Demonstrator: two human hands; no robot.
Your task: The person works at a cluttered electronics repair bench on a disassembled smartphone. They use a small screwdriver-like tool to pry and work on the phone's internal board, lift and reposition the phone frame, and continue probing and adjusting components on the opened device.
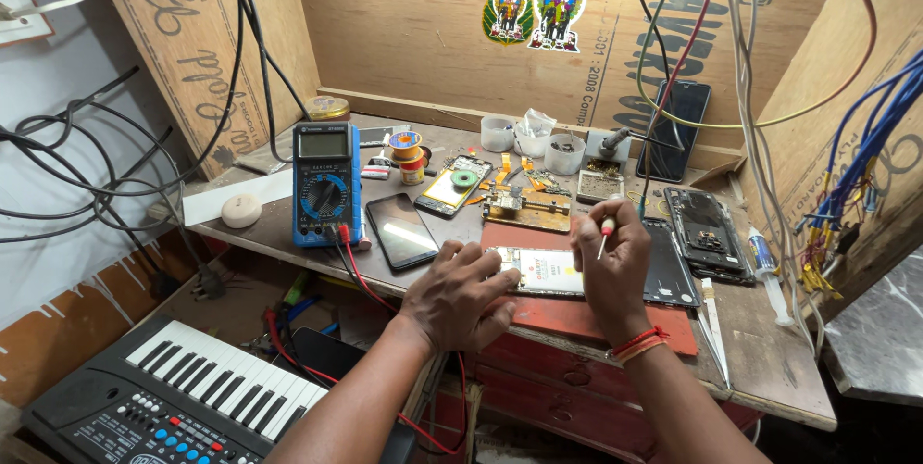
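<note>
An opened phone [544, 270] with its back off lies on a red mat [586, 318] at the front of the wooden workbench. My left hand [460, 294] rests flat on the phone's left end and holds it down. My right hand [613, 267] grips a small screwdriver [605, 232] with a red and white handle, tip pointing down at the phone's right part. A red thread band circles my right wrist.
A blue multimeter [326, 182] with red and black leads stands left, a dark phone [402, 229] beside it. More phones [709, 231], a circuit board holder [526, 206], small cups [531, 138] and tweezers [711, 324] lie around. A keyboard [183, 391] sits below left; cables hang right.
</note>
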